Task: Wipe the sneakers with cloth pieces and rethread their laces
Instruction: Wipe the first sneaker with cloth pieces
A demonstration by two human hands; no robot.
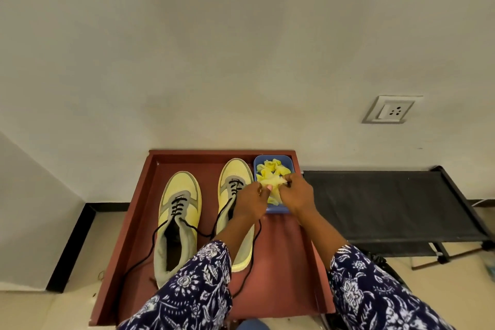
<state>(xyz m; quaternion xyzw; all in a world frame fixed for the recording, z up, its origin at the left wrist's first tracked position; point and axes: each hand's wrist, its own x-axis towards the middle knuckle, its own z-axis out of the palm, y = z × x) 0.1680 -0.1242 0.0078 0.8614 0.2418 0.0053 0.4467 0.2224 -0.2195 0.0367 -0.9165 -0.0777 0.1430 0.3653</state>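
Two yellow-and-grey sneakers stand side by side on a red-brown tray table (284, 262), toes toward the wall. The left sneaker (178, 219) has loose black laces (139, 260) trailing onto the tray. My left forearm partly covers the right sneaker (233, 185). A blue container (273, 163) at the tray's back right holds several yellow cloth pieces. Over it, my left hand (250, 201) and my right hand (297, 194) both pinch one yellow cloth piece (273, 181) between their fingertips.
A white wall rises directly behind the tray, with a socket plate (391, 109) on the right. A black fabric cot (388, 203) on a metal frame stands to the right of the tray. Tiled floor and black skirting lie to the left.
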